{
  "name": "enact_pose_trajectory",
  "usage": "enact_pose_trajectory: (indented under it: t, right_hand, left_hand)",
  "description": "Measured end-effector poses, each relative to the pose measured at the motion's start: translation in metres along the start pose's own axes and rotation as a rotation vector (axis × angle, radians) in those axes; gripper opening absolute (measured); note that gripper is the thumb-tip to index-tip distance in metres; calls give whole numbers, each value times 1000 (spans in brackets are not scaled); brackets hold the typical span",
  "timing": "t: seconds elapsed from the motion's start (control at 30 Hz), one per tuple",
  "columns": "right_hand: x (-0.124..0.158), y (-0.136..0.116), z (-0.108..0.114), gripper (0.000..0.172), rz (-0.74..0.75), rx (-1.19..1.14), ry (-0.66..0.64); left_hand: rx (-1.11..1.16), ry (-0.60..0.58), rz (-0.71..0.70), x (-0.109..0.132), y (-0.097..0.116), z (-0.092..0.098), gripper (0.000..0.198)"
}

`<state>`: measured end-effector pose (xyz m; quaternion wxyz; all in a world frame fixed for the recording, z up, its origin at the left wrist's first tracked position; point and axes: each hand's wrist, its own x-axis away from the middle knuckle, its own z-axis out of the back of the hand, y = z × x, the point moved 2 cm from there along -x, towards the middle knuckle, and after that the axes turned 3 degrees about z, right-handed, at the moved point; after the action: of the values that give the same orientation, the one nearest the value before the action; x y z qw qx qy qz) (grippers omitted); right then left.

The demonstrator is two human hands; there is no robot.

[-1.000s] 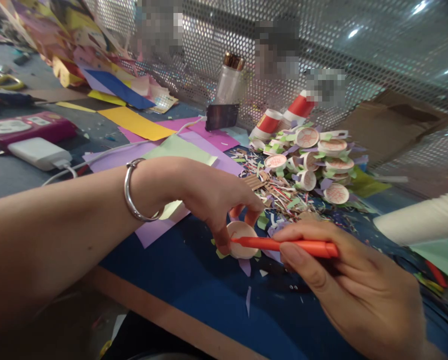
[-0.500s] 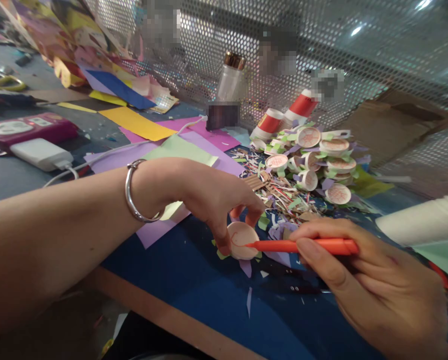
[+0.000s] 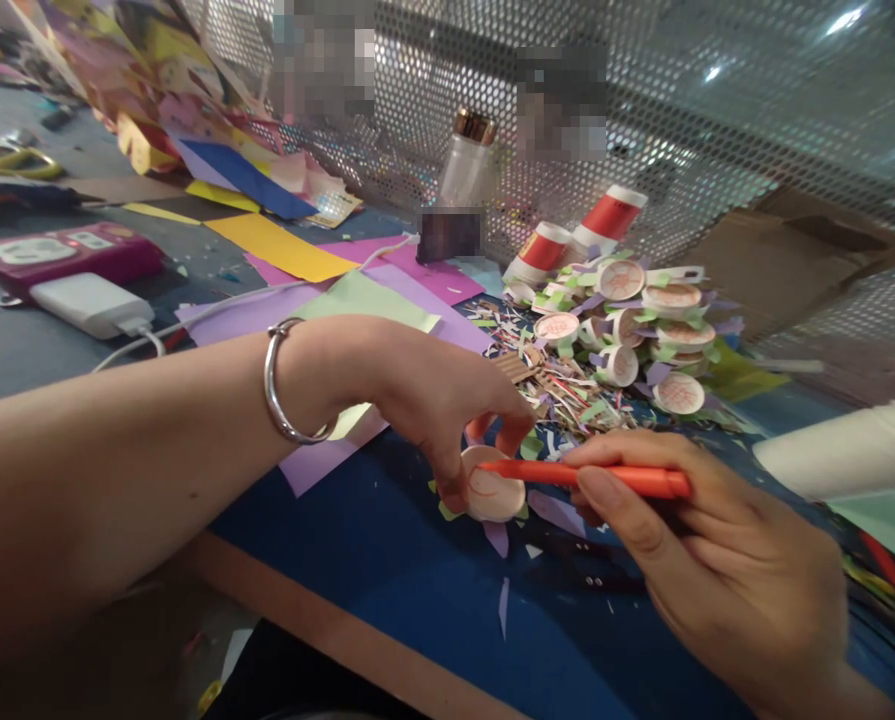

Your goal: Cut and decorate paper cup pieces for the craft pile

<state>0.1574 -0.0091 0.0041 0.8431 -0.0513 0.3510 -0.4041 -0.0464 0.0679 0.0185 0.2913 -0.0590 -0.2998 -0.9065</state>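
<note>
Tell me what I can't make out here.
All in the head view:
Underside of the white disc: hidden by the disc itself.
Its left rim: partly covered by the left hand.
Tip of the orange pen: contact too small to tell.
Details of the dark device: blurred by pixelation.
Right end of the pale roll: cut by the right edge.

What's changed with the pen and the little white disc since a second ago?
The right hand swept the orange pen rightward across the small white disc, then back left and toward its far side. The drawn line has grown from a short mark into a longer curve. Nothing was grasped or released: the left hand still holds the disc's edge, and the pile of discs beyond looks unchanged.
</note>
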Motion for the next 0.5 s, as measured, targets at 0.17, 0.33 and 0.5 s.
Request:
enact_pose_trajectory:
  t: [0.17,0.33,0.5]
  right_hand:
    - [0,1,-1,9,13,11,-3]
    - [1,3,0,8,7,48,0]
    - [3,4,4,9,25,78,-8]
  left_hand:
    - [13,11,9,1,1,0,53]
    - [-3,16,2,1,3,0,48]
    - [3,9,12,1,3,1,49]
